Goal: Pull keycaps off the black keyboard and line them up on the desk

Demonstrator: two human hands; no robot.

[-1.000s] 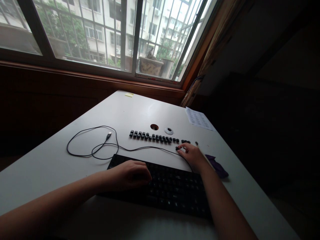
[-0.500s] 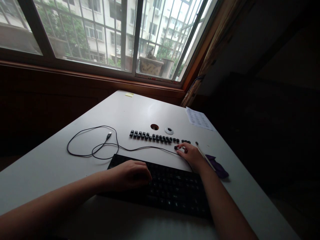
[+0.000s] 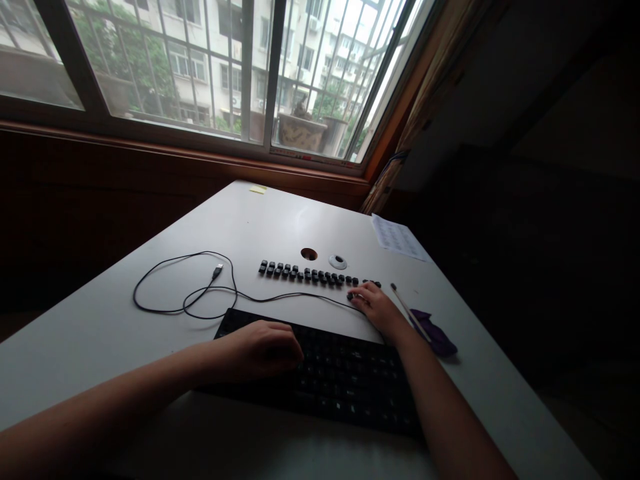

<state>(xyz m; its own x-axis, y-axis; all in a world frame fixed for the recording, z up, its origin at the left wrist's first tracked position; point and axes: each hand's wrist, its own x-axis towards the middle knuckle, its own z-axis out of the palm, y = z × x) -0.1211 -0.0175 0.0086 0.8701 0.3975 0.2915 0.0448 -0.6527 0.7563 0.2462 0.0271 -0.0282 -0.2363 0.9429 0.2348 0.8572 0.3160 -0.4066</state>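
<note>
A black keyboard lies at the near side of the white desk. My left hand rests over its left half with the fingers curled in. Whatever those fingers hold, if anything, is hidden in shadow. Beyond the keyboard's right end, my right hand pinches a small black keycap between thumb and fingertips, just above or on the desk. Loose black keycaps stand in two rows behind it, some at the right end partly covered by my right hand.
A black USB cable loops across the desk's left side. At the right lie a thin stick-like brush and a purple cloth. Farther back are a cable hole, its grey ring cover, a printed sheet and a yellow note.
My right hand has shifted slightly left with the keycap, its fingers a little straighter. My left hand and the keyboard have stayed in place.
</note>
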